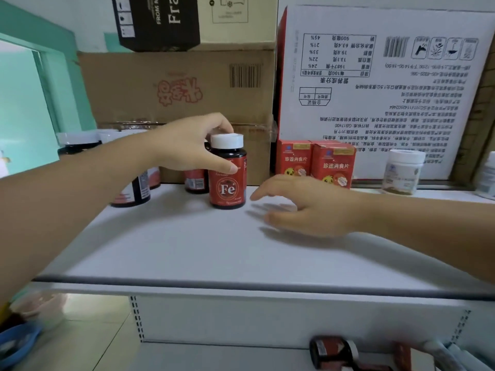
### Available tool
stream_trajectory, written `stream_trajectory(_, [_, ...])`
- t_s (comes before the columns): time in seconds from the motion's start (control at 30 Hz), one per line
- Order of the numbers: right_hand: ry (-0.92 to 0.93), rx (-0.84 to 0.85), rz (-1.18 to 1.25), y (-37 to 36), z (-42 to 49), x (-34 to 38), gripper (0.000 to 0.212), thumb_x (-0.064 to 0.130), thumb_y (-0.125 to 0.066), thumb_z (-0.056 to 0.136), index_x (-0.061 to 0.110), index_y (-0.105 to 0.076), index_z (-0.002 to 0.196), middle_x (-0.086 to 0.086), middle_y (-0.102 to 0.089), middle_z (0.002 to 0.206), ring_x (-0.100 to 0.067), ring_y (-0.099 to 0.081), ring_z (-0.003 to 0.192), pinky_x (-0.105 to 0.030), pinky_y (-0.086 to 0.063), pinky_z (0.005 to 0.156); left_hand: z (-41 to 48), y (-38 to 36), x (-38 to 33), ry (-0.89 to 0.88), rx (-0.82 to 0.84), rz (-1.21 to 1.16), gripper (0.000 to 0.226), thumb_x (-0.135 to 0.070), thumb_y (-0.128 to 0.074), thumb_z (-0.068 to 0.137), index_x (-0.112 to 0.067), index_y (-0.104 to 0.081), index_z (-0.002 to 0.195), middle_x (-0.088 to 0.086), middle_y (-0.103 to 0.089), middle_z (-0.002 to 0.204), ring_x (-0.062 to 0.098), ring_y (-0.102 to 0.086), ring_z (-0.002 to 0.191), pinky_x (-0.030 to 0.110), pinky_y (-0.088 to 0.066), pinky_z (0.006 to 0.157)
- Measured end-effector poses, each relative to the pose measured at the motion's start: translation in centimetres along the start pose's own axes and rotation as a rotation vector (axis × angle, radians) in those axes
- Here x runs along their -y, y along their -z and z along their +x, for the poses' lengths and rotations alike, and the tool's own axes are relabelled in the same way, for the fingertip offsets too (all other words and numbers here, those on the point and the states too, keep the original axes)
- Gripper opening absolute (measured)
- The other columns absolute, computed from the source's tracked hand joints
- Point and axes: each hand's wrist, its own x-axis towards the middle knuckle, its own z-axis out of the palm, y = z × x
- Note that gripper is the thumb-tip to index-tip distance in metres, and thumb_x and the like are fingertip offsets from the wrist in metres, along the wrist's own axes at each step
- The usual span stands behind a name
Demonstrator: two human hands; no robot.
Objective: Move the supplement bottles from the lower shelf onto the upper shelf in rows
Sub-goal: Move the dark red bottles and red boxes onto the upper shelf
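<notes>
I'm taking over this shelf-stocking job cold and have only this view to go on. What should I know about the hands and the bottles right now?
Left hand: grips the Fe bottle at cap and shoulder; the bottle stands upright on the upper shelf.
Right hand: open, holding nothing, blurred, over the upper shelf to the right of that bottle.
Done: other dark bottles stand behind it at back left, partly hidden by the arm.
Left: one bottle on its side lies on the lower shelf; any others there are out of view.
</notes>
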Motion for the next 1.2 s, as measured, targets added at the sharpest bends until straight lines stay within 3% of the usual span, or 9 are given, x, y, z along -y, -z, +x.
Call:
stream_trajectory(0.1, [0.023, 0.026, 0.059, -1.2, 0.3, 0.1, 0.04, 0.037, -0.05, 0.098, 0.03, -0.05, 0.137, 0.012, -0.049, 0.141, -0.001, -0.043, 0.126, -0.021, -0.03, 0.108, 1.3, -0.5, 1.1, -0.03, -0.024, 0.088, 0.058, -0.053, -0.077, 0.072, -0.041, -0.047, 0.12, -0.005, -0.055, 0.118, 0.016, -0.052, 0.108, 0.03, -0.042, 0.077])
stream_trajectory(0.17, [0.025, 0.03, 0.112, -1.7, 0.2, -0.1, 0.036, 0.032, -0.05, 0.099, 0.029, -0.054, 0.135, 0.014, -0.052, 0.139, 0.003, -0.043, 0.124, -0.016, -0.029, 0.108, 2.1, -0.9, 1.9, -0.011, -0.037, 0.165, 0.062, -0.062, -0.071, 0.07, -0.047, -0.042, 0.123, -0.001, -0.048, 0.125, 0.023, -0.043, 0.118, 0.036, -0.038, 0.086])
stream_trajectory(0.33, [0.024, 0.017, 0.145, -2.0, 0.3, -0.7, 0.034, 0.032, -0.052, 0.098, 0.03, -0.056, 0.133, 0.016, -0.052, 0.136, 0.004, -0.044, 0.124, -0.019, -0.031, 0.109, 3.0, -1.5, 3.5, -0.044, -0.086, 0.253, 0.065, -0.083, -0.054, 0.061, -0.058, -0.042, 0.12, -0.01, -0.044, 0.133, 0.021, -0.024, 0.134, 0.043, -0.024, 0.102])
stream_trajectory(0.5, [0.02, 0.02, 0.158, -2.0, 0.5, -0.8, 0.034, 0.033, -0.052, 0.098, 0.031, -0.056, 0.132, 0.016, -0.053, 0.134, 0.004, -0.044, 0.123, -0.019, -0.031, 0.109, 2.6, -1.9, 3.7, -0.109, -0.16, 0.272, 0.056, -0.065, -0.06, 0.079, -0.049, -0.046, 0.13, -0.011, -0.048, 0.135, 0.011, -0.02, 0.136, 0.031, -0.01, 0.094])
stream_trajectory(0.8, [0.027, 0.014, 0.181, -2.2, 0.7, -0.8, 0.044, 0.043, -0.047, 0.089, 0.032, -0.057, 0.13, 0.016, -0.053, 0.133, 0.003, -0.044, 0.124, -0.024, -0.032, 0.111, 2.7, -3.3, 4.1, -0.118, -0.245, 0.28, 0.065, -0.059, -0.061, 0.083, -0.036, -0.042, 0.14, -0.009, -0.05, 0.14, 0.018, -0.032, 0.134, 0.043, -0.02, 0.104])
stream_trajectory(1.03, [0.049, 0.044, 0.076, -1.5, 0.6, -0.2, 0.037, 0.034, -0.05, 0.098, 0.027, -0.054, 0.134, 0.01, -0.052, 0.138, -0.004, -0.044, 0.126, -0.022, -0.031, 0.107, 2.3, -2.4, 2.4, -0.044, -0.184, 0.502, 0.085, -0.062, -0.058, 0.082, -0.019, -0.027, 0.149, 0.006, -0.041, 0.15, 0.025, -0.033, 0.139, 0.048, -0.025, 0.111])
stream_trajectory(1.1, [0.039, 0.059, 0.003, -1.0, 0.5, -0.1, 0.039, 0.039, -0.047, 0.099, 0.027, -0.053, 0.135, 0.008, -0.052, 0.138, -0.009, -0.046, 0.126, -0.024, -0.034, 0.105, 1.1, -1.6, 1.3, -0.031, -0.239, 0.519, 0.078, -0.056, -0.062, 0.084, -0.018, -0.034, 0.146, 0.007, -0.043, 0.147, 0.028, -0.039, 0.134, 0.049, -0.032, 0.108])
stream_trajectory(1.2, [0.011, 0.075, -0.151, 0.3, -0.1, -0.5, 0.045, 0.046, -0.045, 0.097, 0.026, -0.051, 0.137, 0.004, -0.054, 0.138, -0.017, -0.05, 0.124, -0.033, -0.04, 0.104, -1.6, -0.8, 0.5, -0.049, -0.228, 0.444, 0.04, -0.042, -0.063, 0.086, -0.024, -0.058, 0.121, 0.0, -0.061, 0.118, 0.02, -0.058, 0.104, 0.043, -0.048, 0.09])
